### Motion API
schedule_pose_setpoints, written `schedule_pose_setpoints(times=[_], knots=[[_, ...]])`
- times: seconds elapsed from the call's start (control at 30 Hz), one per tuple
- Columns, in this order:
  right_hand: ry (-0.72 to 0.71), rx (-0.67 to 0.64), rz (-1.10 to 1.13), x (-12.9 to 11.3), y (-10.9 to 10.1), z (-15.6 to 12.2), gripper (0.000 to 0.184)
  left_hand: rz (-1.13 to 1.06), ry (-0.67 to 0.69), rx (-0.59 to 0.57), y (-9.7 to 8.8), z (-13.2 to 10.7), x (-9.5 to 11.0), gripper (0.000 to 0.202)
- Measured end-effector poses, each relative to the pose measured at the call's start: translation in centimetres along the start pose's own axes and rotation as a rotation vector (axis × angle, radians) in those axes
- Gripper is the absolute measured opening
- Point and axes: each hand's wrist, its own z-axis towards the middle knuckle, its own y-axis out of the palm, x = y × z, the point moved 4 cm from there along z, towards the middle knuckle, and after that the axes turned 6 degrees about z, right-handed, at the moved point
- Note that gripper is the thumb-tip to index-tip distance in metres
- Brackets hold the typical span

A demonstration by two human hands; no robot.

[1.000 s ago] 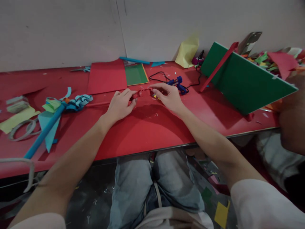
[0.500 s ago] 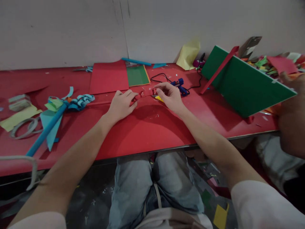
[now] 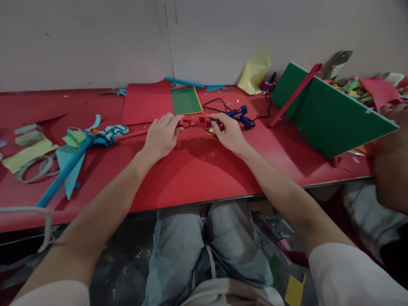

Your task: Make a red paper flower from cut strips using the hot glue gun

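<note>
A wavy, curled red paper strip (image 3: 194,123) stretches between my two hands just above the red tabletop. My left hand (image 3: 162,135) has its fingers curled round the strip's left end. At the other end, my right hand (image 3: 230,132) pinches the strip between thumb and fingers. Beneath the right fingertips shows a yellow craft knife (image 3: 211,130), partly hidden by the hand. Just beyond that hand lies a blue glue gun (image 3: 239,114) with a black cord. A thin red paper stick (image 3: 132,135) lies left of my left hand.
Red sheets (image 3: 147,103) and a green sheet (image 3: 185,101) lie at the back. On the left are a blue paper tube (image 3: 65,170), paper curls and tape rolls (image 3: 34,170). A green board (image 3: 331,111) leans at right, beside another person's arm (image 3: 390,170).
The strip's curls now stand out more clearly between my hands. Both hands have shifted slightly, and the left fingers lie flatter over the strip. The view has tilted a little.
</note>
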Motion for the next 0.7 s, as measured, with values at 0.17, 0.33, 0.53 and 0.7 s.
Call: schedule_pose_setpoints(times=[0.17, 0.33, 0.53, 0.7], knots=[[0.017, -0.029, 0.014, 0.1, 0.0, 0.0, 0.019, -0.014, -0.008, -0.008, 0.1, 0.1, -0.5, 0.051], [-0.073, -0.044, -0.002, -0.1, -0.3, 0.1, 0.007, -0.053, -0.05, 0.009, -0.6, 0.2, -0.7, 0.047], [-0.011, -0.118, 0.081, -0.1, 0.3, -0.1, 0.02, -0.132, -0.101, 0.078, -0.6, 0.2, -1.4, 0.037], [0.011, -0.106, 0.151, -0.7, 0.4, -0.7, 0.025, -0.148, -0.101, 0.031, -0.1, 0.1, -1.4, 0.022]])
